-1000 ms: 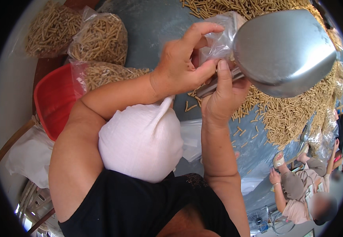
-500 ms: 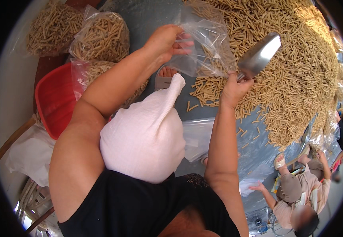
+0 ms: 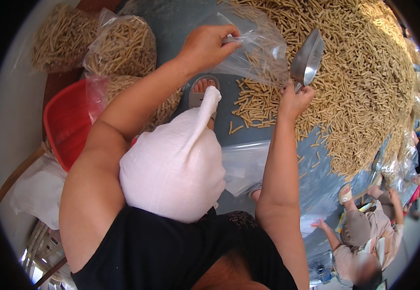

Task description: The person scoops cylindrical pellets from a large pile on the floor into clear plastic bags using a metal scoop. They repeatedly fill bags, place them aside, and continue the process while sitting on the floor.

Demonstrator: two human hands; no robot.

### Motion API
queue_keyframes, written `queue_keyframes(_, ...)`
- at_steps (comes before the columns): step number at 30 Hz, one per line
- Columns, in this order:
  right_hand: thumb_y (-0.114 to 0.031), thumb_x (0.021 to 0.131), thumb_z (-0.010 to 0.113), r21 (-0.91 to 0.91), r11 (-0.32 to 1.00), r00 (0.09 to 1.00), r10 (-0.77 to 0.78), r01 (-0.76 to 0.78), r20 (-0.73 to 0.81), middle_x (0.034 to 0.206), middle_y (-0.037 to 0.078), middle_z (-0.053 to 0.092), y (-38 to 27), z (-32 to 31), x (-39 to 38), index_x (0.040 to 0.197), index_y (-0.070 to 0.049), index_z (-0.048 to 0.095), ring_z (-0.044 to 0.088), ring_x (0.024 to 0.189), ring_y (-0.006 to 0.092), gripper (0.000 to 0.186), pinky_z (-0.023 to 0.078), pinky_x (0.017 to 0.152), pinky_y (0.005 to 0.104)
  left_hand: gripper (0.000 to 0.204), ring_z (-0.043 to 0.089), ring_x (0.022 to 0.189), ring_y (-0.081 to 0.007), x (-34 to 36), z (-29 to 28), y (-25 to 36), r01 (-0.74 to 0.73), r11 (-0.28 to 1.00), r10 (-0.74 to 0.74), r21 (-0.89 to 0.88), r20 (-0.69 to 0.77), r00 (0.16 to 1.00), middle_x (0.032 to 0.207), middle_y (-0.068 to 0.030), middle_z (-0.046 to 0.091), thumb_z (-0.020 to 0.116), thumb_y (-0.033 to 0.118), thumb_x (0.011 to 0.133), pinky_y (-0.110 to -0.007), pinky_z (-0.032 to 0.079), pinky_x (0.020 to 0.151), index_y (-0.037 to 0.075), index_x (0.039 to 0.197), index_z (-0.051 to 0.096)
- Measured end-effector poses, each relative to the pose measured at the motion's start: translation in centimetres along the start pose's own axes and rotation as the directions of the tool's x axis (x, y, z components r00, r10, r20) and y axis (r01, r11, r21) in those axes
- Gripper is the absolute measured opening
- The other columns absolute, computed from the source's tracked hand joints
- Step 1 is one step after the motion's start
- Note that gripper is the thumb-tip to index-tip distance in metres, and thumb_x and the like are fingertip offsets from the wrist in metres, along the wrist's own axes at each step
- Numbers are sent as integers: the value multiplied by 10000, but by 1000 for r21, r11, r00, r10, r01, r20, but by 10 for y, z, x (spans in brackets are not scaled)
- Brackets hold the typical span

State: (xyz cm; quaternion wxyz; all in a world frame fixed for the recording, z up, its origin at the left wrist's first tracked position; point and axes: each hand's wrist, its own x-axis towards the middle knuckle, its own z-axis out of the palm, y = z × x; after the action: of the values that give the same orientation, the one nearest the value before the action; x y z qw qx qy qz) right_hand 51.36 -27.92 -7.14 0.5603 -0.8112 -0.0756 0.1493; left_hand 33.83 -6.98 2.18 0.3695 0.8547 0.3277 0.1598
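Note:
A clear plastic bag (image 3: 256,55) is stretched between my two hands, with no pieces visibly inside it. My left hand (image 3: 209,46) is closed on the bag's left edge, fingers pinched. My right hand (image 3: 294,100) grips the handle of a metal scoop (image 3: 307,57), and its fingertips also meet the bag's right edge. The scoop points up and away, its bowl over a large heap of short tan sticks (image 3: 360,92) spread on the floor. Whether anything lies in the bowl I cannot tell.
Filled clear bags (image 3: 123,46) stand at the far left beside a red plastic basin (image 3: 67,125). A white cloth bundle (image 3: 173,164) rests against my lap. Flat plastic bags (image 3: 244,164) lie near my foot. Another person (image 3: 369,232) sits at the lower right.
My left hand has turned over and moved slightly right, from spread fingers to a pinch on the bag. The scoop has tilted more upright and swung a little left.

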Motion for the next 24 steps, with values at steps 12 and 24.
queue_keyframes(12,-4,862,638,20,941,665,223,-338,712,786,28,622,-19,-83,-83,1048,-60,452,537,641,66,269,403,541,202,372,680,752,-280,10,40,-19,231,967,-232,-104,4,973,769,-123,692,670,415,827,-411,510,667,50,893,697)
queue_keyframes(24,-232,887,654,-799,493,899,71,345,432,823,194,680,-27,-44,-70,1082,-101,474,648,764,428,296,485,656,513,137,641,753,-114,-7,29,-4,540,337,-346,-771,431,833,983,-23,673,621,142,901,-310,504,654,53,1006,631)
